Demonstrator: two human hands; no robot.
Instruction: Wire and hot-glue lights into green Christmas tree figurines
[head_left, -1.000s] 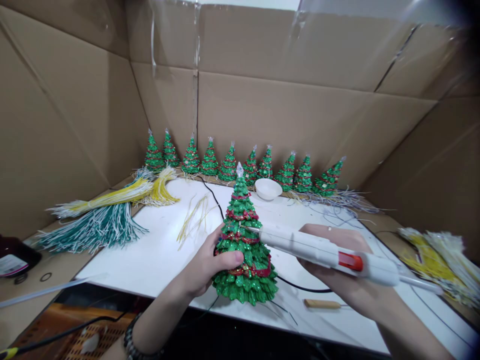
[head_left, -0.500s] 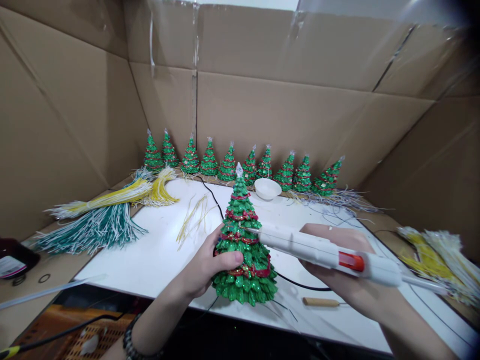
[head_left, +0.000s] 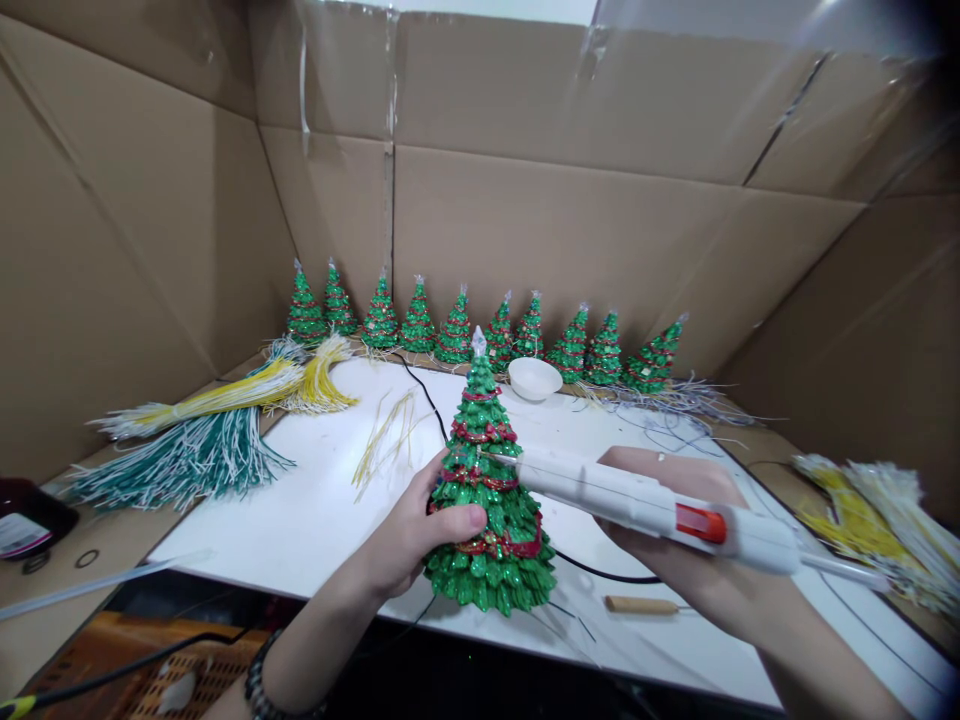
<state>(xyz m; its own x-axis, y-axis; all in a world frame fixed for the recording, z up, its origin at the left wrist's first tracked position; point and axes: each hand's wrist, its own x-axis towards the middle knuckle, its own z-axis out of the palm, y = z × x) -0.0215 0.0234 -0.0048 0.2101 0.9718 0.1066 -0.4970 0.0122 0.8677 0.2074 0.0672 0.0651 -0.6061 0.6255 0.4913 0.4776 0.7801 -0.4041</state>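
A green glittery Christmas tree figurine (head_left: 491,580) with red garlands and a clear tip stands upright in front of me. My left hand (head_left: 409,530) grips its left side, thumb pressed on the front branches. A white hot glue gun (head_left: 600,487) with an orange-red switch lies in my right hand (head_left: 675,470), whose fingers are mostly hidden behind it. Its thin nozzle points left and meets the tree's front between two garlands, by a small pale spot. From the gun's rear sticks a clear glue stick (head_left: 844,570).
Several similar trees (head_left: 455,325) line the cardboard wall at the back, near a white bowl (head_left: 535,380). Bundles of yellow-white wires (head_left: 232,390) and green-white wires (head_left: 187,460) lie left. A wooden-handled tool (head_left: 641,605) rests near the front edge. More wires (head_left: 847,505) sit right.
Almost nothing differs. Both hands, the tree and the glue gun keep their places, with the nozzle still at the same spot on the tree.
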